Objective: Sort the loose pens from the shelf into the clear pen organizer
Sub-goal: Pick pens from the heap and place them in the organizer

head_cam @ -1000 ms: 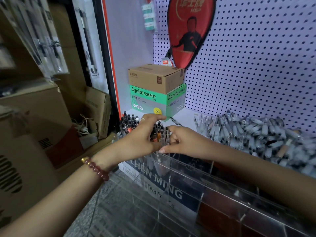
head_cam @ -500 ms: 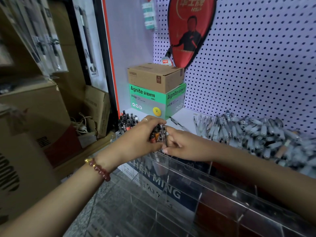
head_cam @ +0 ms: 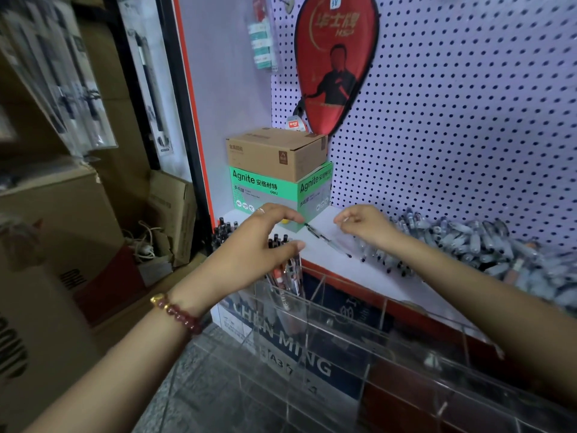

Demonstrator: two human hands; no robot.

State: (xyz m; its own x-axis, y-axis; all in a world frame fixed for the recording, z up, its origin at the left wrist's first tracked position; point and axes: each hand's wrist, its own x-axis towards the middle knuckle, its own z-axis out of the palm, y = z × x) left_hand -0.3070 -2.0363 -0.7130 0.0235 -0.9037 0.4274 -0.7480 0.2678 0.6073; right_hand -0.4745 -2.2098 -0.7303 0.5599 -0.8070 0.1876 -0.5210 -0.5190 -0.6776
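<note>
The clear pen organizer stands in front of the white shelf, its compartments see-through. A bunch of pens stands upright in a left compartment, and more dark-capped pens stand further left. My left hand hovers over that bunch with relaxed, spread fingers and holds nothing. My right hand is above the shelf, fingers loosely curled, empty. A single pen lies on the shelf between the hands. A large heap of loose pens covers the shelf at right.
A green Agnite box with a brown carton on top sits at the shelf's back left. A red paddle case hangs on the pegboard. Cardboard boxes are stacked at left.
Both hands held a bunch of pens together over the organizer; now the bunch stands in the compartment. My left hand has let go and my right hand has moved right, toward the shelf.
</note>
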